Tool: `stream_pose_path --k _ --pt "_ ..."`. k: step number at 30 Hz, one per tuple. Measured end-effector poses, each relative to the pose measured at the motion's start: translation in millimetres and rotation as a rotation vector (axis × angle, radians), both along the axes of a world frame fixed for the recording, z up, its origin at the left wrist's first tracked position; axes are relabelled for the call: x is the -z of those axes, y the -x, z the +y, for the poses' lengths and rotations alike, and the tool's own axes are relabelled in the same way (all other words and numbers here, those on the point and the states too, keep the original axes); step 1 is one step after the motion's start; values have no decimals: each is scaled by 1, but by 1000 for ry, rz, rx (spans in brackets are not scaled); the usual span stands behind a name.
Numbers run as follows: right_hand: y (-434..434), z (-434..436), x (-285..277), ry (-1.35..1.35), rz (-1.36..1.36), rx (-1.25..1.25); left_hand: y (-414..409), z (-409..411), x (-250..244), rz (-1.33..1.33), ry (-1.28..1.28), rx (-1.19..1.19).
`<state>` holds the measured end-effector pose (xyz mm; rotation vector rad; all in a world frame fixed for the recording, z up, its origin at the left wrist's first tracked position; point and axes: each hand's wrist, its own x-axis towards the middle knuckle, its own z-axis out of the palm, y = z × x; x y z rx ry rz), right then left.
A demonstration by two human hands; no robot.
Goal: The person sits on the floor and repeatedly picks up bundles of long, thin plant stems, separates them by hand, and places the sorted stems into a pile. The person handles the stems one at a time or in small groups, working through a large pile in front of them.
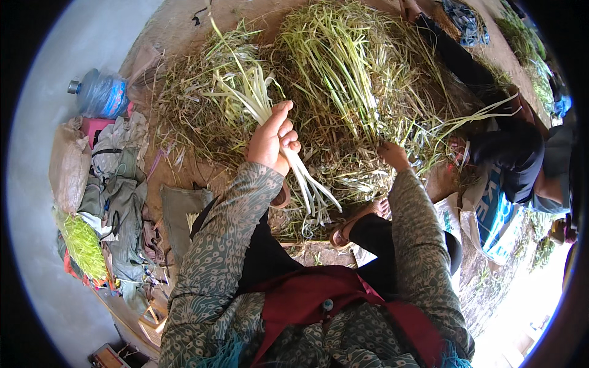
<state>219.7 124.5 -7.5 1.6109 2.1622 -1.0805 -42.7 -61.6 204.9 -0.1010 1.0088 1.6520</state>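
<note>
My left hand (274,138) is closed around a bunch of pale, peeled garlic-like stalks (309,180). Their whitish ends fan out below the fist, and thinner yellow-green tips rise above it. My right hand (394,155) reaches down to the root ends of a large heap of long green stalks (338,78). Its fingertips touch the heap's lower edge; whether they pinch a stalk is hard to tell. Dry leaves and peelings (198,106) lie around and beneath the heap, in front of my feet.
Sacks and cloths (120,184) lie along the wall at left, beside a large blue water bottle (102,94) and a pale woven sack (71,165). Another person (506,152) sits close at right, with pale stalks near their hand. A white and blue printed sack (490,216) stands between us.
</note>
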Motion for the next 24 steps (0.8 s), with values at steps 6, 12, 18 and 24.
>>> stream_pose_path --k 6,12,18,24 --pt "-52 54 -58 -16 -244 -408 -1 -5 -5 -3 -8 -26" --pt "-115 73 -109 -247 -273 -510 -17 -2 -20 35 -72 -19" --pt "-106 -9 -70 234 -239 -628 -32 3 -24 77 -57 -37" --pt "-71 -87 -70 64 -319 -765 -26 17 -22 260 -111 -12"
